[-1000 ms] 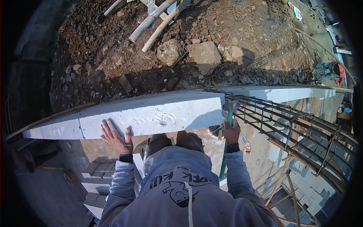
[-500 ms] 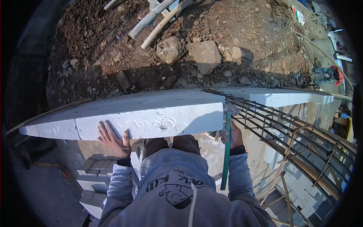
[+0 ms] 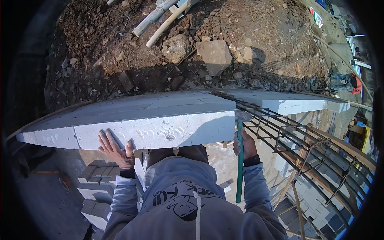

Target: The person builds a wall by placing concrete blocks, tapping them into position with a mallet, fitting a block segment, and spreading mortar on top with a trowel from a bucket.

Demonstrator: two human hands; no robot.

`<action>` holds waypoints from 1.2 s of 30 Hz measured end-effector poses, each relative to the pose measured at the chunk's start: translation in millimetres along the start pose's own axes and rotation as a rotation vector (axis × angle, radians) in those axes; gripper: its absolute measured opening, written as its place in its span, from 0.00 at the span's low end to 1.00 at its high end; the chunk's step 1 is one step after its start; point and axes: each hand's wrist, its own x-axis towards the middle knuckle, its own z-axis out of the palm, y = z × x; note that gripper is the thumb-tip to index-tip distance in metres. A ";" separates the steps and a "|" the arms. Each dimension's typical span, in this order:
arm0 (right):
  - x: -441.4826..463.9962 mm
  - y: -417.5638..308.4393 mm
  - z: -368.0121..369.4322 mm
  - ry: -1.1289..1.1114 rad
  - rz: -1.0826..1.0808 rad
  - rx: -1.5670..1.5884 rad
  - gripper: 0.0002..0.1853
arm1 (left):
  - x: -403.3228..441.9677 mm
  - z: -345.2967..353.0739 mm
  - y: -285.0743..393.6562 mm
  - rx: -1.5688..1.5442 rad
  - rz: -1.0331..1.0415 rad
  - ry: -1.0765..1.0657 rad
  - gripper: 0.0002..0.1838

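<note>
My left hand [image 3: 118,152] rests with its fingers spread on the near edge of a white block wall [image 3: 156,128]. The wall's top face has a chipped hollow and several curved dents. At the wall's right end, my right hand [image 3: 248,145] is closed round the upper part of a hammer's green handle [image 3: 239,176]. Its grey head [image 3: 243,116] is up against the end of the block, beside the steel bars. The handle hangs nearly straight down, and my fingers are partly hidden behind it.
A tied rebar cage [image 3: 296,138] runs from the wall's end toward the lower right. More white blocks [image 3: 296,105] continue the wall past it. Stacked blocks [image 3: 96,188] stand below on the left. Beyond the wall lie soil, rocks [image 3: 216,56] and poles [image 3: 168,26].
The view has shifted slightly. My left hand stays on the block, and my right hand still holds the hammer at the wall's end, its handle now closer to vertical.
</note>
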 end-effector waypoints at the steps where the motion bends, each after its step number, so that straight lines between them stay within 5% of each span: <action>1: -1.1 -0.3 2.2 0.007 -0.012 0.004 0.21 | 0.3 -0.1 0.8 0.000 0.003 0.003 0.44; 28: 2.5 8.6 -2.9 0.069 -0.055 -0.089 0.19 | 0.5 -3.5 3.8 -0.018 -0.066 -0.020 0.48; 36: 8.5 23.0 -24.2 0.015 0.092 0.019 0.22 | 1.2 -6.1 6.9 -0.026 -0.075 -0.038 0.48</action>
